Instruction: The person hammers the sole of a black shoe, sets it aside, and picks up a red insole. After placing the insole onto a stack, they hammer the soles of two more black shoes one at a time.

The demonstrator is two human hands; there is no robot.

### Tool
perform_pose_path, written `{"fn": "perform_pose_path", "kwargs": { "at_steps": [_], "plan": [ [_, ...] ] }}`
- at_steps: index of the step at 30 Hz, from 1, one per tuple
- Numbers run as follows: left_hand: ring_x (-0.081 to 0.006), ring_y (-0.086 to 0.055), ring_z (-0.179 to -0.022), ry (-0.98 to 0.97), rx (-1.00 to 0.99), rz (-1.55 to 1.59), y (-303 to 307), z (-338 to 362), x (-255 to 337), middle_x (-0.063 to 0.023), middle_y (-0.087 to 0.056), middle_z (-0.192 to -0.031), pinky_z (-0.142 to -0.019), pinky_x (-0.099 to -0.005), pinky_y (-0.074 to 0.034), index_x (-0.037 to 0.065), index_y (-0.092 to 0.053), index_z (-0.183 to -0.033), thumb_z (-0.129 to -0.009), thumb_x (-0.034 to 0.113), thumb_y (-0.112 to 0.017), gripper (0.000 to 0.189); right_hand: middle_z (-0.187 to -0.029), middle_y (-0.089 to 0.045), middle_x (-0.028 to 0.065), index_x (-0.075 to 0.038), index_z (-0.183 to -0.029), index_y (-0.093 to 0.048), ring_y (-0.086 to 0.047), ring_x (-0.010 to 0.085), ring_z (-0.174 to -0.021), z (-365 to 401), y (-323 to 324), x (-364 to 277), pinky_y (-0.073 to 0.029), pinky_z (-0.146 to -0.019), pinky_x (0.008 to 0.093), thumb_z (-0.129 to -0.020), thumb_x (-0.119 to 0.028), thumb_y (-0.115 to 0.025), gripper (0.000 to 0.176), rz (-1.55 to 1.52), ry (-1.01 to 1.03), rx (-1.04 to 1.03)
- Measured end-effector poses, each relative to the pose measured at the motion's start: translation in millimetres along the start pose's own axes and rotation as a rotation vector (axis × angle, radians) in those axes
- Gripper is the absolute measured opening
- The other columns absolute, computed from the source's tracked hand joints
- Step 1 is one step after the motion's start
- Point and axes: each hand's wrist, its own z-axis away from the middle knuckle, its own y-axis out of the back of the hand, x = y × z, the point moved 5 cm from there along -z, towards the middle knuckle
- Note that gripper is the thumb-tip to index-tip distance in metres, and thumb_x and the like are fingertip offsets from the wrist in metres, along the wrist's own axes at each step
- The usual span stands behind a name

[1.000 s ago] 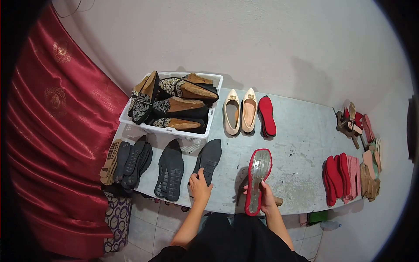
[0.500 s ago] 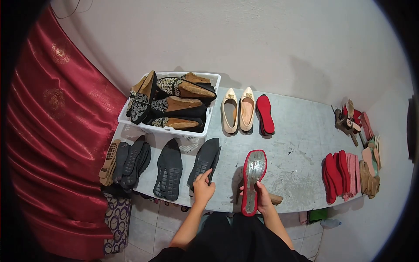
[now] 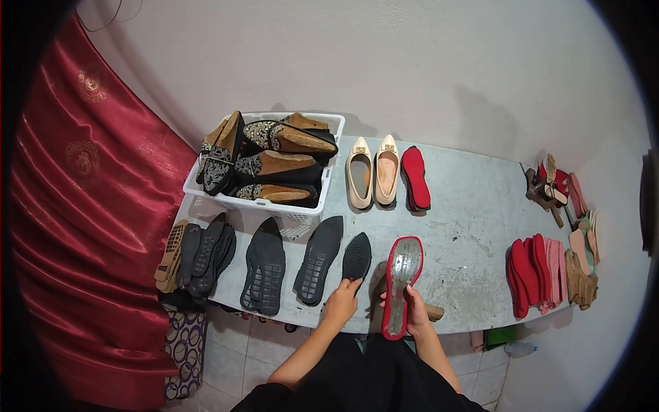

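My left hand (image 3: 341,302) grips the heel end of a black shoe sole (image 3: 357,254), its pointed toe facing away from me. In my right hand (image 3: 416,312) is a red-edged insole (image 3: 405,255), held upright with its grey, glossy face showing. The two pieces are close together but apart. Left of my left hand lies another black sole (image 3: 321,257), and beyond it a pair of black soles (image 3: 263,261). A wooden piece (image 3: 434,312) lies behind my right hand, mostly hidden.
A white basket (image 3: 257,204) holds several embroidered shoes on wooden lasts. Cream shoes (image 3: 360,182) and a red insole stack (image 3: 416,177) stand at the back of the table (image 3: 473,233). Red insoles (image 3: 523,278) and tools (image 3: 542,192) lie right; a red curtain (image 3: 89,226) hangs left.
My left hand has moved right, away from the black soles, taking one with it. That sole is now beside the red-edged insole. My right hand has barely moved.
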Motion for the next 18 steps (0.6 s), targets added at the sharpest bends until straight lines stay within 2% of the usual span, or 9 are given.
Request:
{"fn": "perform_pose_path", "kwargs": {
  "at_steps": [4, 6, 9, 12, 18],
  "plan": [
    [-0.0349, -0.056, -0.092, 0.058, -0.07, -0.012, -16, 2, -8, -0.0161, -0.053, -0.101, -0.076, -0.0409, -0.047, 0.009, -0.055, -0.113, -0.071, 0.006, -0.06, 0.043, -0.101, -0.059, 0.0172, -0.004, -0.119, -0.044, -0.06, 0.0255, -0.087, 0, 2, -1, -0.05, -0.073, 0.0362, -0.087, -0.042, -0.043, 0.05, 0.004, 0.003, 0.012],
    [-0.0343, -0.055, -0.092, 0.096, -0.078, 0.049, -20, 0, -14, -0.0156, -0.053, -0.101, -0.078, -0.0399, -0.046, 0.008, -0.054, -0.114, -0.072, 0.014, -0.064, 0.043, -0.101, -0.059, 0.017, -0.004, -0.119, -0.044, -0.06, 0.0254, -0.087, 0, 3, 0, -0.049, -0.073, 0.0361, -0.087, -0.041, -0.043, 0.049, -0.002, 0.006, 0.023],
    [-0.0333, -0.05, -0.098, 0.077, 0.008, -0.099, -14, -5, -15, -0.0148, -0.051, -0.106, -0.081, -0.0392, -0.043, 0.009, -0.051, -0.116, -0.071, 0.022, -0.068, 0.05, -0.101, -0.059, 0.0171, -0.004, -0.119, -0.044, -0.06, 0.0253, -0.086, -1, 4, 0, -0.05, -0.073, 0.0361, -0.087, -0.039, -0.043, 0.047, -0.016, -0.008, 0.018],
    [-0.0332, -0.044, -0.102, 0.15, 0.053, -0.181, -8, -7, -8, -0.0151, -0.047, -0.109, -0.084, -0.0408, -0.039, 0.011, -0.046, -0.12, -0.07, 0.023, -0.07, 0.057, -0.101, -0.059, 0.0173, -0.005, -0.119, -0.044, -0.06, 0.0254, -0.086, -2, 4, 0, -0.05, -0.074, 0.0364, -0.087, -0.038, -0.043, 0.046, -0.016, -0.003, 0.01],
    [-0.0335, -0.042, -0.102, 0.145, 0.158, -0.259, -25, -4, -16, -0.0169, -0.043, -0.108, -0.085, -0.0436, -0.036, 0.012, -0.04, -0.125, -0.068, 0.02, -0.072, 0.066, -0.101, -0.059, 0.0175, -0.003, -0.118, -0.045, -0.06, 0.0254, -0.086, -5, 2, -3, -0.05, -0.073, 0.0361, -0.087, -0.039, -0.044, 0.048, -0.009, -0.004, 0.035]
  ]
}}
